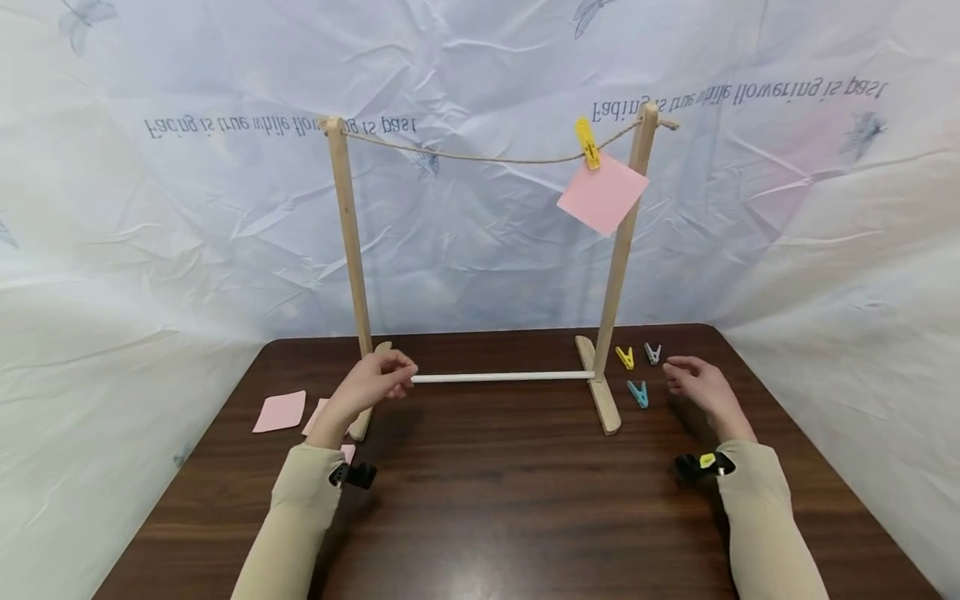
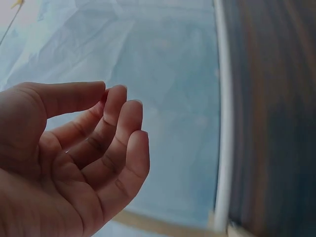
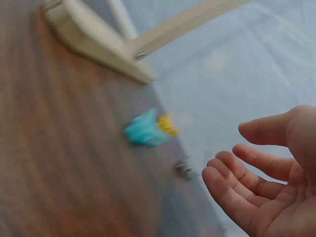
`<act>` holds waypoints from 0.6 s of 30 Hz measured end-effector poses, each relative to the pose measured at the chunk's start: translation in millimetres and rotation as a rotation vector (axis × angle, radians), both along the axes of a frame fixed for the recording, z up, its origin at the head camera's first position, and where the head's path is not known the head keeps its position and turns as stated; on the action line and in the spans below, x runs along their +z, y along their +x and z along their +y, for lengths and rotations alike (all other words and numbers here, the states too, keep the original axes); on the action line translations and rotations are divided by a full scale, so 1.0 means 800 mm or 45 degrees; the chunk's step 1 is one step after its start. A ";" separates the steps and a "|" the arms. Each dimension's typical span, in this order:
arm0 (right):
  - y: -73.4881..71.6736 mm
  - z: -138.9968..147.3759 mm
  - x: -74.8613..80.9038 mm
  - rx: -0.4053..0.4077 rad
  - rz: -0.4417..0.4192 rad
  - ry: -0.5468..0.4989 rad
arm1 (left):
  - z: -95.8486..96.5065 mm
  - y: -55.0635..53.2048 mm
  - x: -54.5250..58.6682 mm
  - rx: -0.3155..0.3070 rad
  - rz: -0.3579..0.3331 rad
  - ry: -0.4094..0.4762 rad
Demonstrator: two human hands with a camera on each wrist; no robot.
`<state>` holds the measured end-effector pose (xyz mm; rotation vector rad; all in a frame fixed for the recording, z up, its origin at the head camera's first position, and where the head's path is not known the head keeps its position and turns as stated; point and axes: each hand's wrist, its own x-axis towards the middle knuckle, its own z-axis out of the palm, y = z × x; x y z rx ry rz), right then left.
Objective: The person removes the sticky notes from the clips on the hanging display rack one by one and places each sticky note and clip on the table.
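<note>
My left hand (image 1: 378, 377) is in front of the left post, its fingers loosely curled. In the left wrist view the thumb tip of this hand (image 2: 94, 148) meets the forefinger, with nothing seen between them. Over the table's right side, my right hand (image 1: 697, 385) has relaxed fingers and holds nothing. Close by it lie a blue clothespin (image 1: 638, 394), a yellow clothespin (image 1: 625, 358) and a grey clothespin (image 1: 653, 354). Pink paper squares (image 1: 280, 412) lie near the left forearm, which partly hides two of them.
A wooden frame with a left post (image 1: 348, 225), a right post (image 1: 621, 267) and a white crossbar (image 1: 502, 377) stands at the back. Between the post tops sags a string (image 1: 487, 158). A yellow clothespin (image 1: 588, 143) near its right end holds a pink square (image 1: 603, 198).
</note>
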<state>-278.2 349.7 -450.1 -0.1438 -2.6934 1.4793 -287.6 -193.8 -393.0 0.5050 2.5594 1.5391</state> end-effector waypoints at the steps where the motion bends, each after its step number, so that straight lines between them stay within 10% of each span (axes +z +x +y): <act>1: 0.002 0.001 0.005 -0.003 0.034 0.004 | 0.006 -0.002 0.002 0.001 -0.001 0.022; 18: 0.034 -0.028 0.093 -0.063 0.337 0.012 | 0.131 -0.048 0.067 -0.162 0.078 0.251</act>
